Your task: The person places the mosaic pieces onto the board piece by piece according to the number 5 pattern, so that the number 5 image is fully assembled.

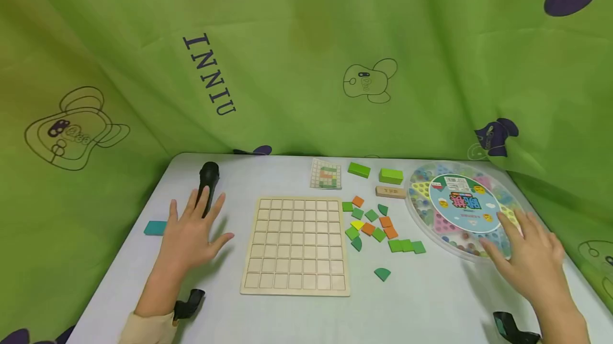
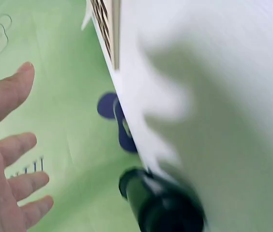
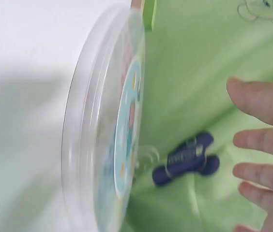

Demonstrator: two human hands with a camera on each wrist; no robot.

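left hand [image 1: 191,232] is spread flat with fingers apart, holding nothing, hovering just left of the wooden grid board [image 1: 296,245] with fingertips over the black cylinder thing [image 1: 208,180]. right hand [image 1: 527,256] is open too, fingers relaxed at the near edge of the round clear marble game case [image 1: 462,205]. coloured tiles [image 1: 375,227] sit scattered between board and case.

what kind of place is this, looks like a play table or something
Probably a tabletop play or puzzle corner at home: a white table backed by a green cartoon-print cloth, with an empty wooden grid board, loose coloured wooden tiles and a round clear marble-game case.
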